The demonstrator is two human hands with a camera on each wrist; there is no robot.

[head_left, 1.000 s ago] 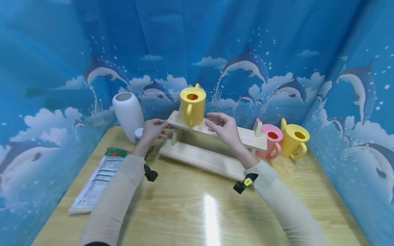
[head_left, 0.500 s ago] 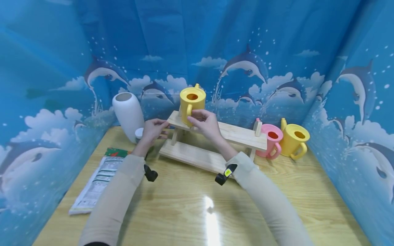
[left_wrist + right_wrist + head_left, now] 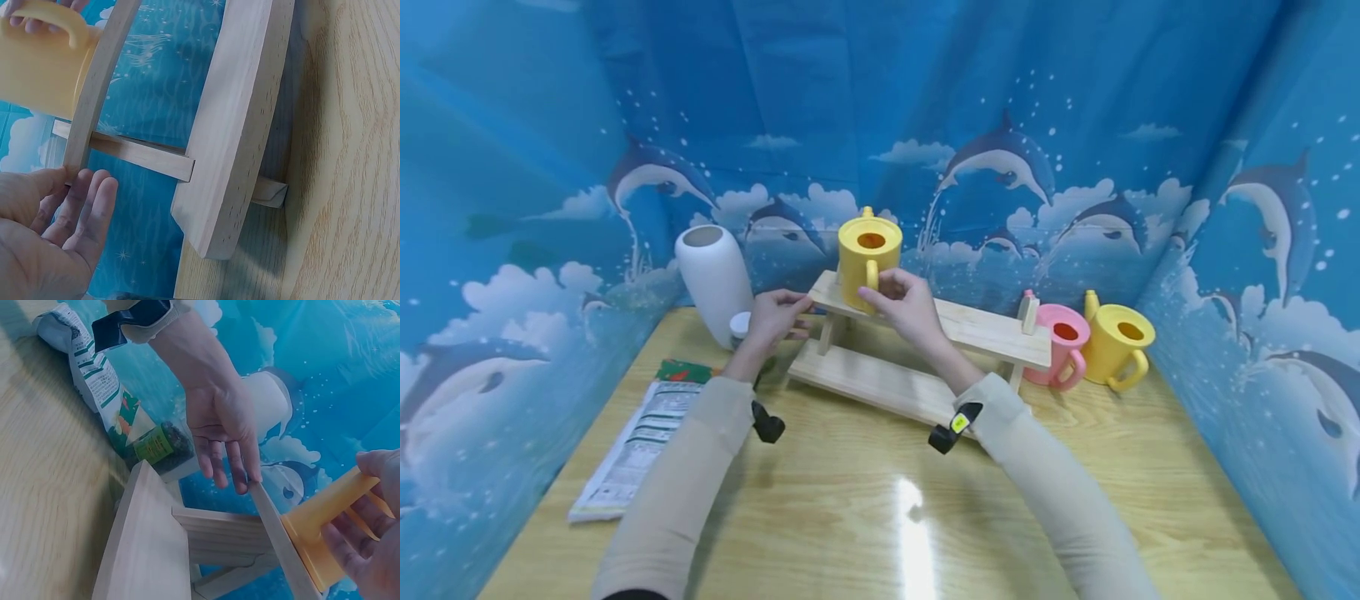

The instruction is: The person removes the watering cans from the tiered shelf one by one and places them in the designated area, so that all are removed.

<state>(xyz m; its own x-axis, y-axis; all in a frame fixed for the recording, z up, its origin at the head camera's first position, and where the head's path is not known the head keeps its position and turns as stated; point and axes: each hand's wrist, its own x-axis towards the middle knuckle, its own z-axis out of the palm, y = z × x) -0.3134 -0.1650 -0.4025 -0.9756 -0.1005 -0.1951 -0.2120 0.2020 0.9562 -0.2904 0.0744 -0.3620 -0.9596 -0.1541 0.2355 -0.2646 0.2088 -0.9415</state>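
Observation:
A two-tier wooden shelf [image 3: 973, 323] stands at an angle near the back of the table. On the left part of its upper board is a yellow watering can [image 3: 852, 262], spout toward the back and handle toward me. My right hand [image 3: 912, 312] grips that handle; the right wrist view shows the fingers around it [image 3: 375, 531]. At the shelf's left end, my left hand [image 3: 771, 318] pinches the tip of the upper board between thumb and forefinger, its other fingers extended [image 3: 94, 215].
Right of the shelf stand a pink watering can [image 3: 1060, 333] and another yellow watering can [image 3: 1101, 346]. A white vase [image 3: 715, 275], a jar with a white lid [image 3: 740, 323] and a printed bag [image 3: 640, 442] are on the left. Dolphin-printed curtains [image 3: 880, 100] enclose the table.
My right hand has moved left and taken the yellow can's handle. The can has turned slightly, its handle swinging right and its spout left. My left hand stays at the shelf end.

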